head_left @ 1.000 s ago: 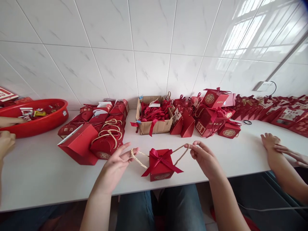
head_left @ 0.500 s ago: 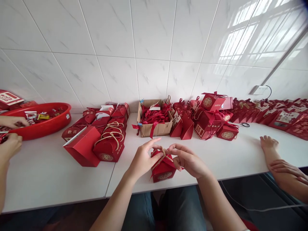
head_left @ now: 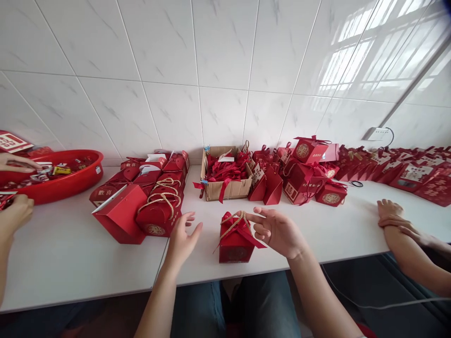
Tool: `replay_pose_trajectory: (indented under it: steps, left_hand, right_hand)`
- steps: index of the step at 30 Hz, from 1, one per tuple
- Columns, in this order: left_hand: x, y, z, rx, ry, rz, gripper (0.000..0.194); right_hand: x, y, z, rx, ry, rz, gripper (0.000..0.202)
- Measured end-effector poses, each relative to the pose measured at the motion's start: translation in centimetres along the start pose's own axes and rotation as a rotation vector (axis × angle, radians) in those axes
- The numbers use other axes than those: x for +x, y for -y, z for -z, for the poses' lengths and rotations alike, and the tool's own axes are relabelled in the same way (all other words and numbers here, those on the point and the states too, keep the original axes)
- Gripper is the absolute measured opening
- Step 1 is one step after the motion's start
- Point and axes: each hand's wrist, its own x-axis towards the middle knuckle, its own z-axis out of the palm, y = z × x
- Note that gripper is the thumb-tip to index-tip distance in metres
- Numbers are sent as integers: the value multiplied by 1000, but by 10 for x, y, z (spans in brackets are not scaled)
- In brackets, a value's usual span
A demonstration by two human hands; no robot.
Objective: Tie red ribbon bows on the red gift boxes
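A small red gift box stands upright on the white table in front of me, tied with a red ribbon bow and topped by a twisted rope handle. My right hand is at the box's right side, palm turned up and fingers apart, one outstretched fingertip touching the top of the rope. To the left of the box, my left hand is off it, empty, with thumb and fingers spread. Close beside that hand is a group of red boxes, the nearest a rope-handled box.
Behind the box sits a cardboard carton of red ribbons. Finished-looking red boxes crowd the right. At left, another person's hands work near a red basin of candy. Someone's crossed arms rest on the table's right side.
My left hand has let go of the rope handle and moved left, opening. My right hand has turned palm up and stays by the handle. The box has shifted slightly left.
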Motion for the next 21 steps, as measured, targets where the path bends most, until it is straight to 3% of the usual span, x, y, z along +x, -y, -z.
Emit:
replay_pose_trajectory:
  steps: [3, 6, 10, 14, 21]
  left_hand:
    - [-11, 29, -9, 154, -49, 111, 38]
    - [-32, 42, -21, 241, -55, 137, 37]
    - [-50, 46, -31, 378, -51, 23, 35]
    - [-50, 49, -32, 470, -59, 1, 34]
    - [-48, 50, -31, 475, -80, -11, 33]
  right_hand:
    - [-7, 7, 0, 19, 42, 36, 14]
    - [-15, 16, -1, 24, 12, 70, 17]
    - [-26, 27, -1, -26, -108, 207, 17]
    - [-40, 34, 7, -107, -206, 401, 14]
    - [-52, 52, 50, -292, -413, 722, 11]
